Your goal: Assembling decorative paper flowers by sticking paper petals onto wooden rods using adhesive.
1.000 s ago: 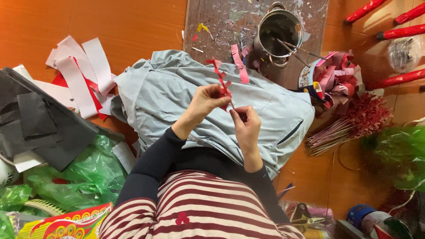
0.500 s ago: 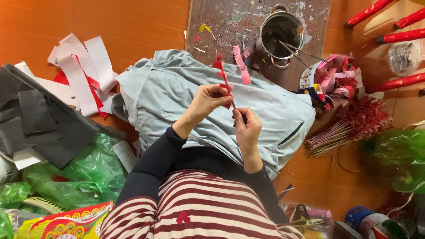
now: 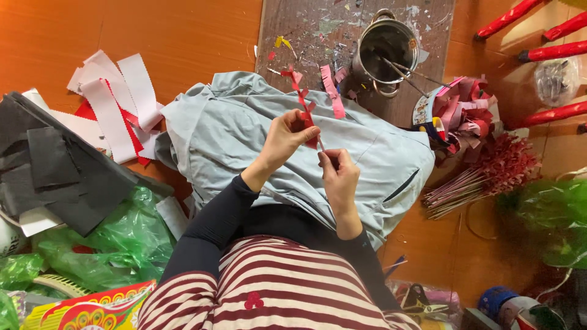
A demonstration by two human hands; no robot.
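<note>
The fingers of the left hand (image 3: pixel 287 137) are pinched on a narrow fringed strip of red paper (image 3: pixel 302 104), which rises from them in a ragged line. Just right of them, the fingers of the right hand (image 3: pixel 338 177) are closed on a thin pale stick (image 3: pixel 320 144) whose upper end meets the strip's lower end between the two hands. Under both hands lies a light grey-blue cloth jacket (image 3: pixel 232 134), spread over the lap. Beyond the fingertips a pink fringed paper strip (image 3: pixel 333 91) lies on a paint-spattered dark wooden board (image 3: pixel 306 30), beside a round metal pot with handles (image 3: pixel 386 52). Far right of the fingers rests a bundle of red-tipped sticks (image 3: pixel 489 174); far left, white and red paper strips (image 3: pixel 116 107) lie on the orange floor (image 3: pixel 171 30).
</note>
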